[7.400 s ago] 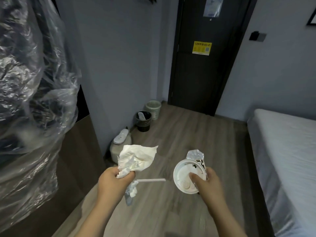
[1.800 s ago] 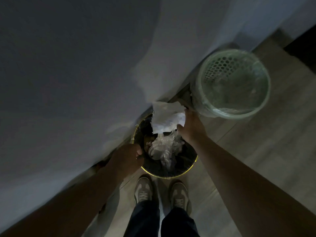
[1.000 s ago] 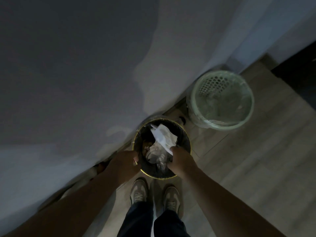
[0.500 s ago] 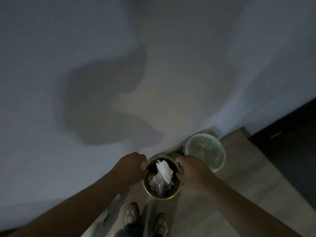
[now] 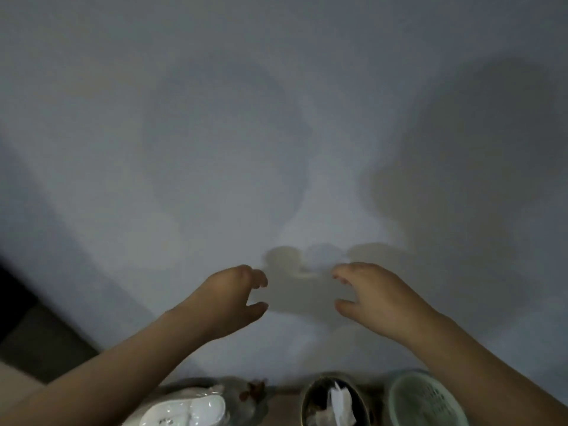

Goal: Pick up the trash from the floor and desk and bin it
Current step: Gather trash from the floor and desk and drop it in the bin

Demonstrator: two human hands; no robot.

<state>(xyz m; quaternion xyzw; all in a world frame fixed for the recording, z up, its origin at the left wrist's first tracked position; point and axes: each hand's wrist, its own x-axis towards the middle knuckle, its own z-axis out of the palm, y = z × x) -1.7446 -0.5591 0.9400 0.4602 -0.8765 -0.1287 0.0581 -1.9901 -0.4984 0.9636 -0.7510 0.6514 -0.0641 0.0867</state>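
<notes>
The dark bin (image 5: 310, 398) with a gold rim stands at the bottom edge of the view against the wall. Crumpled white paper (image 5: 341, 405) and clear plastic lie inside it. My left hand (image 5: 229, 298) and my right hand (image 5: 373, 292) hover high above the bin in front of the grey wall. Both have loosely curled fingers and hold nothing. They face each other, a bin's width apart.
A pale green mesh bin (image 5: 424, 401) stands right of the dark bin. White slippers in a plastic wrap (image 5: 184, 410) lie on a bag to the left. The grey wall (image 5: 276, 133) fills most of the view. A dark wooden panel (image 5: 33, 339) is at the left.
Both hands have let go of the dark bin's rim and risen. My view has tilted up, so the bins now sit at the bottom edge. The trash stays in the bin.
</notes>
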